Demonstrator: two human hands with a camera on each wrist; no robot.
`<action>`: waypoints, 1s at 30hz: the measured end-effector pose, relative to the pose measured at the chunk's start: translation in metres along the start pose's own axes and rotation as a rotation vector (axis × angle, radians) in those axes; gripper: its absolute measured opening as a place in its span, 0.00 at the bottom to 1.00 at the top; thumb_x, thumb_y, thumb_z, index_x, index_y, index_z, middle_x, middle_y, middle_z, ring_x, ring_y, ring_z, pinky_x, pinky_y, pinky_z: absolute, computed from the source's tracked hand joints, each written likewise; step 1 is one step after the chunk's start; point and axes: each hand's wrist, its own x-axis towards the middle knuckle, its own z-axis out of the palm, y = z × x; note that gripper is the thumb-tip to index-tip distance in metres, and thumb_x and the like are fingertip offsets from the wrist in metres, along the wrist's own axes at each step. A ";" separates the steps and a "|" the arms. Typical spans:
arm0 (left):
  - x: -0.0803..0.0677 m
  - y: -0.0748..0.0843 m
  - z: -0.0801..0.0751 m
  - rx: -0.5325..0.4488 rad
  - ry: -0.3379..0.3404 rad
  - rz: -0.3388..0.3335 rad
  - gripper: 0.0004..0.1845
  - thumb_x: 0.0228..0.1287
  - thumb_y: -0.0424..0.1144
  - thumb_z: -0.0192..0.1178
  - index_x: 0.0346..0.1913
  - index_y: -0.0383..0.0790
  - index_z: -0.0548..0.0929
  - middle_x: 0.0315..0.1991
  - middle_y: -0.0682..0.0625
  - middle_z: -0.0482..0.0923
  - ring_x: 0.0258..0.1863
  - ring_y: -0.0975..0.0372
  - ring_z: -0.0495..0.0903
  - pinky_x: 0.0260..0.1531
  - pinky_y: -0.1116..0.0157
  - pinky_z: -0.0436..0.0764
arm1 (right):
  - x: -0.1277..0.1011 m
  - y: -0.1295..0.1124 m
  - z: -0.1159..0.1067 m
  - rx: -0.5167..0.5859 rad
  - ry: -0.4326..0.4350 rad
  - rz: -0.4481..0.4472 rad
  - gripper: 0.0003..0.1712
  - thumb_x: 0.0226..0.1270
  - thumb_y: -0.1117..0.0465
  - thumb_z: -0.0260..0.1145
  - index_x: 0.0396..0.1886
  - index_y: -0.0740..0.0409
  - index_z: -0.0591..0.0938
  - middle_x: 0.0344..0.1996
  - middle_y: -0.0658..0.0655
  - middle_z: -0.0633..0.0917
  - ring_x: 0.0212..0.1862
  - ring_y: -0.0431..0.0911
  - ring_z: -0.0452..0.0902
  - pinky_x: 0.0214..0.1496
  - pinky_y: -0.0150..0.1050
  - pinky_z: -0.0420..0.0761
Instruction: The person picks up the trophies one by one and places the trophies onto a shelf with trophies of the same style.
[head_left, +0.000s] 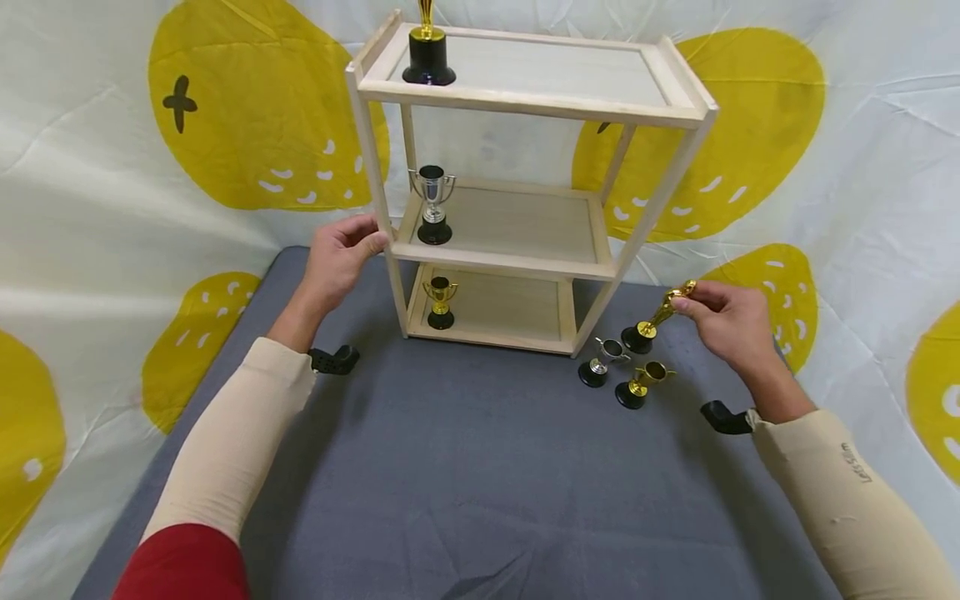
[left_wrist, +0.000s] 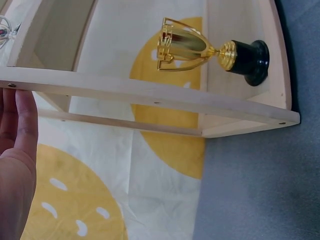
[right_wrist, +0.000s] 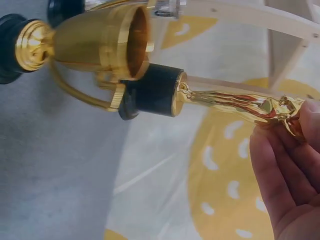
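Observation:
My right hand [head_left: 731, 321] pinches the upper part of a gold figurine trophy [head_left: 660, 317], which leans over its black base. Close by on the cloth stand a silver trophy cup [head_left: 610, 352] and a gold trophy cup [head_left: 651, 374]. At the left front post of a three-tier wooden shelf [head_left: 517, 264], my left hand [head_left: 335, 260] grips the frame, thumb in front, some fingers hidden behind. On the shelf's left side are a gold figurine trophy [head_left: 428, 57] on top, a silver cup [head_left: 432, 200] in the middle, and a small gold cup [head_left: 440, 302] at the bottom.
Grey cloth [head_left: 465, 467] covers the table. Behind it hangs a white curtain [head_left: 97, 125] with yellow fruit shapes. A black wrist-camera piece sticks out beneath each forearm. The shelf's right post stands just left of the trophies on the cloth.

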 end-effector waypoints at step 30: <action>-0.002 0.000 0.003 -0.011 0.004 0.030 0.17 0.72 0.30 0.64 0.57 0.19 0.82 0.36 0.66 0.86 0.38 0.69 0.81 0.43 0.75 0.83 | -0.010 -0.049 -0.049 0.089 0.110 -0.064 0.12 0.64 0.67 0.76 0.44 0.71 0.90 0.24 0.17 0.81 0.28 0.18 0.78 0.31 0.17 0.74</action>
